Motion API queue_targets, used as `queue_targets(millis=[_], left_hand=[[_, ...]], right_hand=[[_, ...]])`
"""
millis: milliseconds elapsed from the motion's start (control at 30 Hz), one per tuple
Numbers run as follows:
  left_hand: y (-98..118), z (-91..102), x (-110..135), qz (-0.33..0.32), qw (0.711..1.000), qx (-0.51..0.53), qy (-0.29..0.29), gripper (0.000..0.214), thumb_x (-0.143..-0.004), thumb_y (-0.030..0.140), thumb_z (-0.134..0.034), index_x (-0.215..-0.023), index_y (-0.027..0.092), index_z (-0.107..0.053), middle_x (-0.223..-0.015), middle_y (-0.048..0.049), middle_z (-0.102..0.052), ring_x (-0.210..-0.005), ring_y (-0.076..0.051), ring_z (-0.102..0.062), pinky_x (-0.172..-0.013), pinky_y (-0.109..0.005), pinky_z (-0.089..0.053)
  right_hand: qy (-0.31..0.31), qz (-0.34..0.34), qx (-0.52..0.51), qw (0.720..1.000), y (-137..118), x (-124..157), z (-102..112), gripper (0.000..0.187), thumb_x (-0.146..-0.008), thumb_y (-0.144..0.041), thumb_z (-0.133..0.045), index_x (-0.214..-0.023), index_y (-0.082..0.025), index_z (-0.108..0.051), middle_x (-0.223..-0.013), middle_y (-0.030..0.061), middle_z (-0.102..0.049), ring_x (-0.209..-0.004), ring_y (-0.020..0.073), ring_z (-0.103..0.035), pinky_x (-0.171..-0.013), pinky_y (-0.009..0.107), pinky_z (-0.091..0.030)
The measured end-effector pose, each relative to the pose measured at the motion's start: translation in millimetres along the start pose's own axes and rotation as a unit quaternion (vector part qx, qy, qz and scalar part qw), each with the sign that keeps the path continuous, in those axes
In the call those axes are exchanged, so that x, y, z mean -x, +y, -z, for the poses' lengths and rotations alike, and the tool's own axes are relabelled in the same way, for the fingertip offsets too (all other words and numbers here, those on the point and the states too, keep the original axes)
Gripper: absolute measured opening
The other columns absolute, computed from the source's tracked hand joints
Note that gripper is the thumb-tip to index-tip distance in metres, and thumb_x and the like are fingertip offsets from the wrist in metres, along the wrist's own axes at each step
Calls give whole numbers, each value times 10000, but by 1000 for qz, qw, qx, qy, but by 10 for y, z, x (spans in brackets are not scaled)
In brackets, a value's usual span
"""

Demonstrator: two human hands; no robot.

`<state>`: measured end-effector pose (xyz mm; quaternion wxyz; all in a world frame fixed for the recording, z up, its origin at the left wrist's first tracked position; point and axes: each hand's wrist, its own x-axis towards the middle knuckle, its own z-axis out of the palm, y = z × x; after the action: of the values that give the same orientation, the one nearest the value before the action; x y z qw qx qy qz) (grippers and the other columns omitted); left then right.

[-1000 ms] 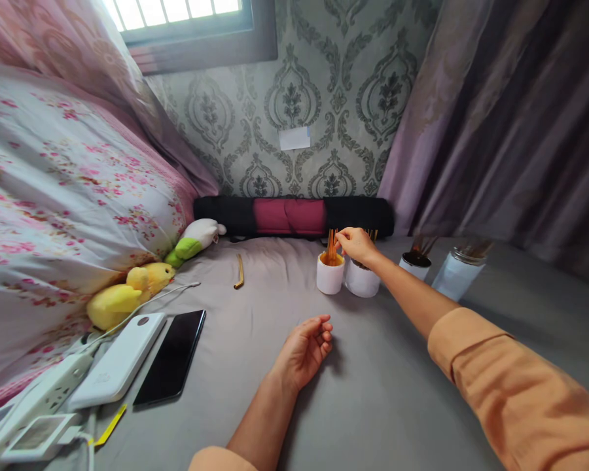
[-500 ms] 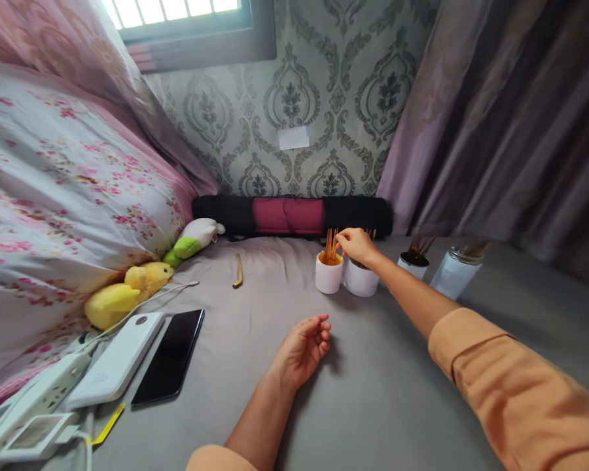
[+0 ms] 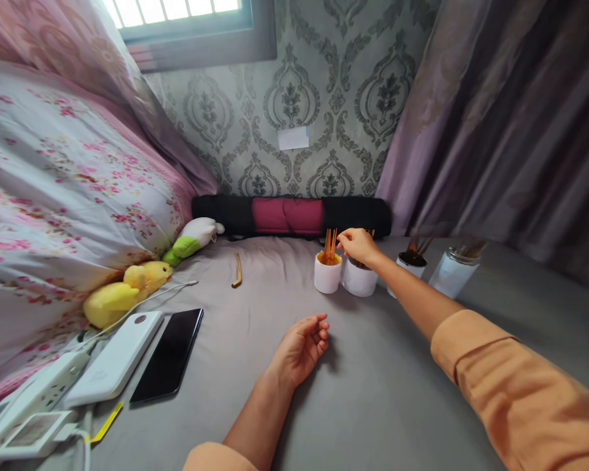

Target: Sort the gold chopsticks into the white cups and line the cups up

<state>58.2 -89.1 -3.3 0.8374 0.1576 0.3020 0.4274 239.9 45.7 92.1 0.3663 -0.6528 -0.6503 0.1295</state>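
Observation:
My right hand [image 3: 357, 245] reaches out over two white cups on the grey bed sheet. Its fingers are pinched together beside the orange sticks [image 3: 330, 243] that stand in the left white cup [image 3: 326, 275]. The second white cup [image 3: 359, 280] sits right under my wrist. Whether the pinch holds a stick is too small to make out. My left hand [image 3: 302, 348] rests on the grey sheet [image 3: 363, 386] nearer to me, palm turned inward, fingers loosely curled and holding nothing.
Two more containers [image 3: 410, 263] [image 3: 451, 273] with dark sticks stand right of the cups. A loose yellow stick [image 3: 237, 269] lies on the sheet. A black phone [image 3: 169, 353], power bank [image 3: 112, 365], power strip, plush toys [image 3: 122, 291] and floral bedding lie left. A black and red roll [image 3: 289, 216] lines the wall.
The view has shifted slightly. My right hand stays pinched at the sticks in the left cup, and my left hand has not moved on the sheet.

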Motion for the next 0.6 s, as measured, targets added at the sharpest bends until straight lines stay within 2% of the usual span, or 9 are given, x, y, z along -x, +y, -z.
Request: queue_targets(millis=[233, 500, 600], left_hand=[[-2, -3, 1, -4, 1000, -4, -3, 176, -766, 137, -529, -929, 71, -542, -698, -42, -562, -543, -60, -507, -478, -160, -399], [3, -3, 0, 2, 1000, 3, -7, 152, -770, 134, -525, -911, 80, -550, -695, -36, -563, -537, -55, -507, -475, -159, -399], [0, 10, -8, -1, 1000, 3, -10, 152, -766, 138, -532, -904, 77, -555, -697, -38, -563, -543, -58, -510, -475, -161, -398]], right_hand=[[12, 1, -4, 1000, -22, 50, 62, 195, -778, -228, -456, -755, -146, -632, -666, 30, -677, -433, 76, -548, -482, 175, -411], [77, 16, 9, 997, 4, 125, 90, 242, -799, -283, -434, -767, -149, -633, -638, 33, -662, -463, 95, -565, -540, 202, -429], [87, 9, -12, 996, 4, 195, 112, 259, -804, -311, -426, -754, -151, -624, -619, 34, -649, -436, 96, -548, -496, 205, -420]])
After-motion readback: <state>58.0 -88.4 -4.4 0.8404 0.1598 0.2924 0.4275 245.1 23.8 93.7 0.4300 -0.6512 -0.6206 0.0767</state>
